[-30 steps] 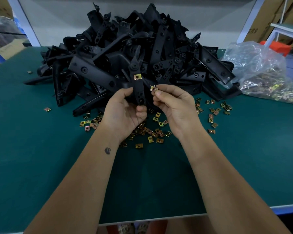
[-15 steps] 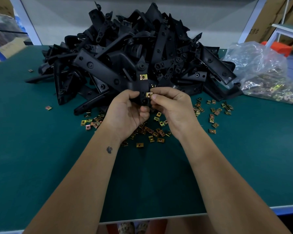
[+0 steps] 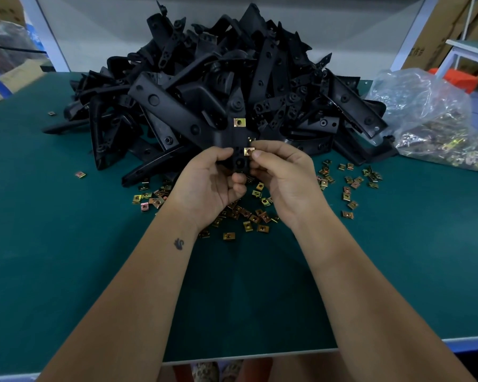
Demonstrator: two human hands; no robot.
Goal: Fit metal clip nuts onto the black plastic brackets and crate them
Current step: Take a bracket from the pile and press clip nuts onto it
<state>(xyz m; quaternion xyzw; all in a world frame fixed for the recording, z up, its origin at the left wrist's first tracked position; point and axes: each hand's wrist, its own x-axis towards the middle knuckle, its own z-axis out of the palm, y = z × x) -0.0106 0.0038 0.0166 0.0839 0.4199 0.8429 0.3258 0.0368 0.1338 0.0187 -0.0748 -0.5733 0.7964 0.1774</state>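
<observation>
My left hand (image 3: 210, 186) grips a black plastic bracket (image 3: 239, 139) upright in front of the pile. One gold clip nut (image 3: 239, 122) sits fitted on its upper arm. My right hand (image 3: 283, 175) pinches a second clip nut (image 3: 248, 151) against the bracket's right edge, thumb beside it. Another nut seems to be tucked behind my right fingers. Behind stands a big heap of black brackets (image 3: 204, 86). Loose clip nuts (image 3: 254, 216) lie scattered on the green table (image 3: 66, 257) under and around my hands. No crate shows.
A clear plastic bag of clip nuts (image 3: 436, 125) lies at the right, past the heap. Cardboard boxes (image 3: 431, 31) and an orange object stand beyond the table's far right. Single nuts (image 3: 80, 175) lie at the left. The table's near edge runs along the bottom.
My right hand brought the second clip nut from beside the bracket onto its right edge and pushed it on. Both hands lifted the bracket slightly.
</observation>
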